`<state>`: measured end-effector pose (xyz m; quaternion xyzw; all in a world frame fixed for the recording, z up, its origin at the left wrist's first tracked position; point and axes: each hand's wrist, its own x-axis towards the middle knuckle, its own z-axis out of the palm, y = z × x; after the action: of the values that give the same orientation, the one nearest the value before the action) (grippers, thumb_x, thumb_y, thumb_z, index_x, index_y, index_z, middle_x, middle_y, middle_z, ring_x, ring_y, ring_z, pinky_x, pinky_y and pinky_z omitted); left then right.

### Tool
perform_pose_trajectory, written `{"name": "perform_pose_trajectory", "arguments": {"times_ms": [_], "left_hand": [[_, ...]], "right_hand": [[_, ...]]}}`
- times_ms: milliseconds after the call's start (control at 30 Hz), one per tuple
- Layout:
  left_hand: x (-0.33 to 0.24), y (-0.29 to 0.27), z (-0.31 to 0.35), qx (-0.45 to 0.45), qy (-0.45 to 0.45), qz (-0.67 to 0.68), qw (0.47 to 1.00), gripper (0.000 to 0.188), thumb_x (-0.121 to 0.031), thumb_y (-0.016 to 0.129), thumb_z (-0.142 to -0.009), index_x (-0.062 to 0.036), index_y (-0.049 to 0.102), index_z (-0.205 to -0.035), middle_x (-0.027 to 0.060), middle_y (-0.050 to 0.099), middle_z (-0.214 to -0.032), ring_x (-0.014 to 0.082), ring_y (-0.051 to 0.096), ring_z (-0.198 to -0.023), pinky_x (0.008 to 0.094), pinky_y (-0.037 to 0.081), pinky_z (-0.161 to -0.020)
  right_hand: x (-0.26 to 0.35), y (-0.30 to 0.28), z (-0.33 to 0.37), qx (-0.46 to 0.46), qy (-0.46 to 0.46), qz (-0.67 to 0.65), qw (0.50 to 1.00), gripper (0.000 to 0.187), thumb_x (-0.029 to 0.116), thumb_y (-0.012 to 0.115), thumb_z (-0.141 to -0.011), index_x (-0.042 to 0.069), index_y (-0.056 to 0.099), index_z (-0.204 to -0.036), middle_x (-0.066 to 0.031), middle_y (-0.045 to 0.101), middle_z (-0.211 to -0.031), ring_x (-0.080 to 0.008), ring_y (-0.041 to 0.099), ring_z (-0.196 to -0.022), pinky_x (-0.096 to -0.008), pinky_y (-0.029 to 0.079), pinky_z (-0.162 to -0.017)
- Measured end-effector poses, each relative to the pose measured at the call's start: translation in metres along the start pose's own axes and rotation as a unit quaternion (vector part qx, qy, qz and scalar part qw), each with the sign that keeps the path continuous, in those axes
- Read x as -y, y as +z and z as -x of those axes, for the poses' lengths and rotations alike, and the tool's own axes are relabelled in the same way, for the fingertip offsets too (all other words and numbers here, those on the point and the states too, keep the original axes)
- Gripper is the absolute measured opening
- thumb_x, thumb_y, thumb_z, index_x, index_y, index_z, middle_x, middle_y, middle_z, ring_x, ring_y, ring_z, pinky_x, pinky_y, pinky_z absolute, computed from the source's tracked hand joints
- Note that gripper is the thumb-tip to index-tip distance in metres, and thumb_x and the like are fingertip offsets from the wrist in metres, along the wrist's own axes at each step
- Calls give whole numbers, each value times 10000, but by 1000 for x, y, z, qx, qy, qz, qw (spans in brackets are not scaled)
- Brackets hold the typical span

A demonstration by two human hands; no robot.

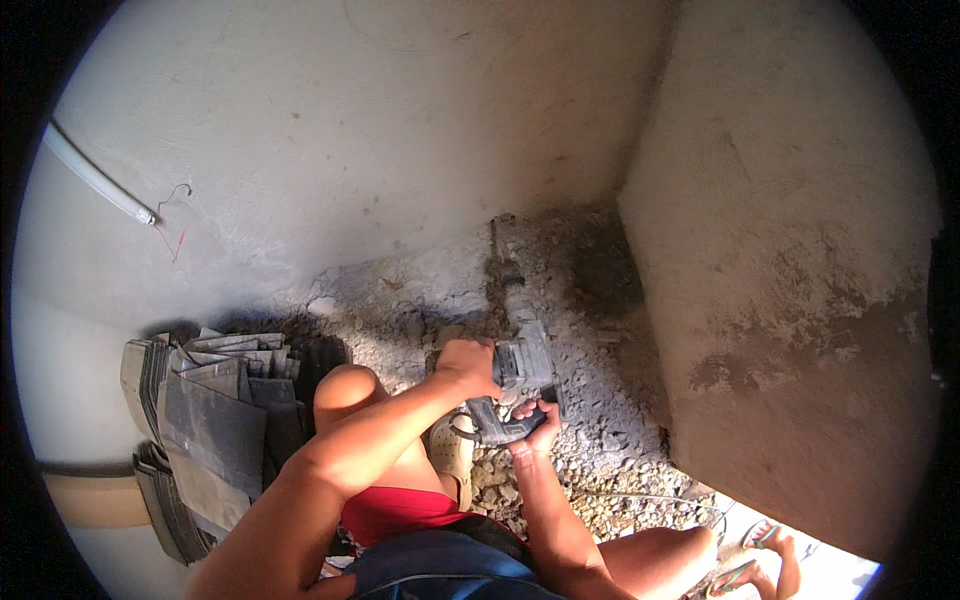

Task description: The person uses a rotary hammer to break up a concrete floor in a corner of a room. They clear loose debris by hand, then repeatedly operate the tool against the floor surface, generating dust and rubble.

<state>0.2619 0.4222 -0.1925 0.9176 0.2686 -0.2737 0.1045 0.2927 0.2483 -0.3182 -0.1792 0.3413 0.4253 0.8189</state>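
Note:
A grey and black rotary hammer (532,358) lies across the middle of the view, its front end pointing away from me toward the wall corner. My left hand (466,366) is closed on the left side of its body, just ahead of the rear handle. My right hand (541,428) wraps round the rear handle, with its fingers curled toward me. A long dark bit (494,252) reaches from the tool's front to the broken floor (580,375) by the wall; where its tip ends is hard to make out in the dust.
Flat grey sheets or tiles (215,425) are stacked to my left. Plastered walls meet ahead in a corner. A white tube lamp (100,182) with loose wires hangs on the left wall. A thin cable (650,497) crosses the rubble at right, near another person's sandalled feet (765,535).

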Motion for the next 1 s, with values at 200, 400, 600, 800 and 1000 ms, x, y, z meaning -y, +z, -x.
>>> {"name": "perform_pose_trajectory", "arguments": {"times_ms": [200,400,600,800,1000], "left_hand": [[-9,-3,4,54,-9,-11,998,883,-620,838,-651,33,660,-1218,207,758,-1040,338,744,-978,409,580,-869],[-5,-5,10,44,-19,-3,999,881,-625,833,-647,28,666,-1214,209,756,-1043,334,743,-987,410,579,-874],[-4,-4,13,42,-24,-17,999,930,-606,850,-655,49,619,-1272,211,755,-1059,335,740,-1004,400,578,-886],[-4,-8,-1,33,-8,-25,999,936,-649,842,-655,51,635,-1241,207,753,-1070,332,740,-994,405,578,-881],[2,-7,15,-9,-57,-75,996,769,-576,810,-607,-29,738,-1144,220,716,-1161,360,679,-1104,461,512,-980]], "right_hand": [[6,-7,10,-20,17,-1,1000,88,117,590,-795,71,545,-855,-29,558,-742,-139,525,-621,-282,478,-579],[-1,-2,11,-25,33,-6,999,95,128,600,-799,74,524,-816,-26,530,-721,-149,496,-603,-296,475,-583],[-4,-2,16,-24,36,-14,999,96,130,590,-790,71,515,-796,-38,527,-717,-162,489,-603,-298,465,-576],[0,0,1,-24,9,2,1000,100,147,597,-805,72,532,-809,-31,528,-700,-165,489,-595,-295,468,-575],[-24,18,6,-65,-36,184,980,280,379,602,-916,101,615,-890,-32,581,-779,-240,544,-692,-434,479,-703]]}}
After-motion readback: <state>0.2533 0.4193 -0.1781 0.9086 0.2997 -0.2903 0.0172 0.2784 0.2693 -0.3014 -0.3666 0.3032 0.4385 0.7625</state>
